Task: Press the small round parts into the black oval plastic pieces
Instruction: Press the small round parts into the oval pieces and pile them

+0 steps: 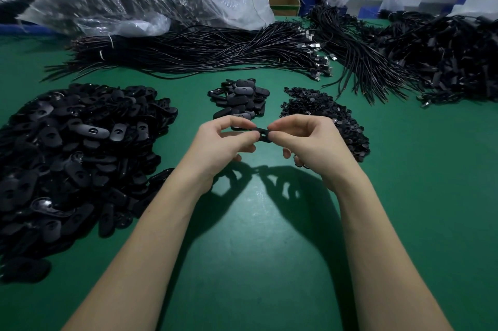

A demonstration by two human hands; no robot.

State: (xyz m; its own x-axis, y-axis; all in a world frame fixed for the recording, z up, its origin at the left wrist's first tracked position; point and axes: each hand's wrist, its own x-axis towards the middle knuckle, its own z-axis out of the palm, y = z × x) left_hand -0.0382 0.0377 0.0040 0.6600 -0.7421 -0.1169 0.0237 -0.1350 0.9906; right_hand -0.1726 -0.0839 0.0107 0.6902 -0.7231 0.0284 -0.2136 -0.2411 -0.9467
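On the green table (256,223) a small finished pile (239,97) is seen beside a far larger unworked heap (72,147) — one oval piece (260,134) is pinched between left hand (223,139) and right hand (310,142), so most is judged left

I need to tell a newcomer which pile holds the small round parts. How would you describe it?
Start from the green table. Three black heaps lie beyond the hands; take the one farthest right, the pile of small round parts, just behind the right hand. Its pieces are tiny discs, unlike the larger ovals in the other two heaps.
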